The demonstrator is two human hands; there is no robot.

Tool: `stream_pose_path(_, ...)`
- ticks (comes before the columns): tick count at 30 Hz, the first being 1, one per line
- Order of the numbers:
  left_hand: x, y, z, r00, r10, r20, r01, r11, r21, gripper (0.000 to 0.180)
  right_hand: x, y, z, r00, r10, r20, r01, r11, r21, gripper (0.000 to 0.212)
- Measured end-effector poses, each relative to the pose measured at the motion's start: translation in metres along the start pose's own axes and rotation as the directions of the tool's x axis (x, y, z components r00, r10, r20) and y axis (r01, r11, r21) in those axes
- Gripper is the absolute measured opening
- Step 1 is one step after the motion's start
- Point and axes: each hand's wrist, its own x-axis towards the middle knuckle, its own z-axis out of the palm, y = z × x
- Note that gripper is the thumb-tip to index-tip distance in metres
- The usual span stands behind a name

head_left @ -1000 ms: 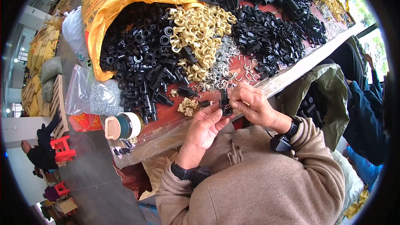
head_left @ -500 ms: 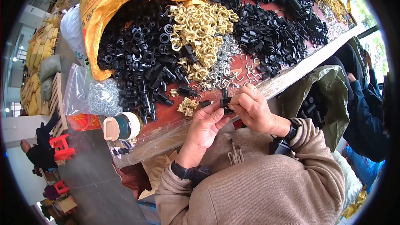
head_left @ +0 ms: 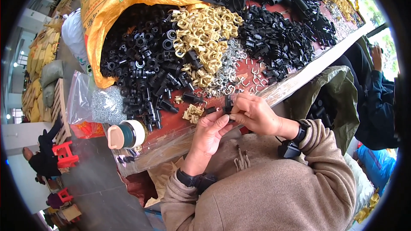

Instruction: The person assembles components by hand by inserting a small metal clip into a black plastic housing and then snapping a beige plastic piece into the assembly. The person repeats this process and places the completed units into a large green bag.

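Observation:
Over the table's near edge, my left hand (head_left: 209, 134) and my right hand (head_left: 259, 114) meet at the fingertips. Between them a small black plastic fitting (head_left: 228, 102) stands upright. The left thumb and fingers grip its lower end, while the right fingers pinch at its side and hide part of it. Just beyond lie a few cream-coloured square pieces (head_left: 193, 113) and a loose black cylinder (head_left: 192, 98). Farther back are a heap of silver U-shaped clips (head_left: 231, 60), a heap of cream-coloured pieces (head_left: 207, 30) and black ring-ended fittings (head_left: 145, 66).
A lidded cup (head_left: 126, 135) stands at the table's left corner, beside a clear bag of small metal parts (head_left: 108, 104). An orange sack (head_left: 96, 30) spills the black fittings. Small black pieces (head_left: 278, 38) cover the right side. Another person's dark sleeve (head_left: 376, 98) shows at far right.
My right fingertips have moved slightly left and down against the black fitting, closer to the left thumb. At far right, the other person's hand has risen.

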Motion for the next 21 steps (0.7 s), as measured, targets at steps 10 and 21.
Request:
stream_pose_path(10,-0.009,0.017,-0.011,0.997,0.061,-0.049,-0.053,0.988,0.144,0.026,-0.011,0.036,-0.041,0.99,0.141,0.007,-0.138,0.973,-0.187,0.019)
stream_pose_path(21,0.019,0.023,-0.027,0.974,0.226,-0.032,-0.216,0.957,0.192,0.027,-0.003,0.109,-0.062,0.981,0.018,-0.193,-0.138,0.764,-0.63,0.013)
